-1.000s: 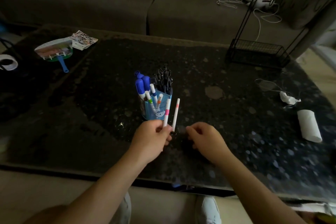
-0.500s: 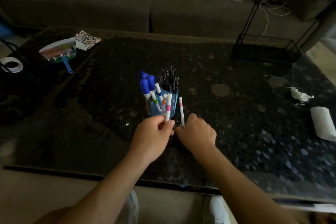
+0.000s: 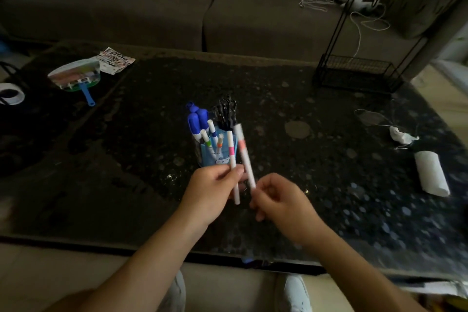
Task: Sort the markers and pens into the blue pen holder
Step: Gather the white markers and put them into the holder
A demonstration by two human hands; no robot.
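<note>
The blue pen holder (image 3: 215, 157) stands mid-table on the dark speckled table (image 3: 304, 159), holding blue-capped markers (image 3: 196, 119), several black pens (image 3: 226, 111) and thin white pens. My left hand (image 3: 212, 192) is closed on a white pen with a pink band (image 3: 232, 159), held upright just in front of the holder. My right hand (image 3: 281, 200) pinches the lower end of a second white pen with an orange band (image 3: 244, 154), tilted slightly left, right beside the first.
A black wire rack (image 3: 354, 76) stands at the back right. A rolled white cloth (image 3: 430, 172) and crumpled paper (image 3: 402, 135) lie at the right. A hand fan with blue handle (image 3: 76, 78) and a sticker sheet (image 3: 115, 59) lie at the back left. A sofa (image 3: 228, 7) is behind.
My right hand took the orange-banded pen from beside my left hand and lifted it. Both pens now stand higher, in separate hands.
</note>
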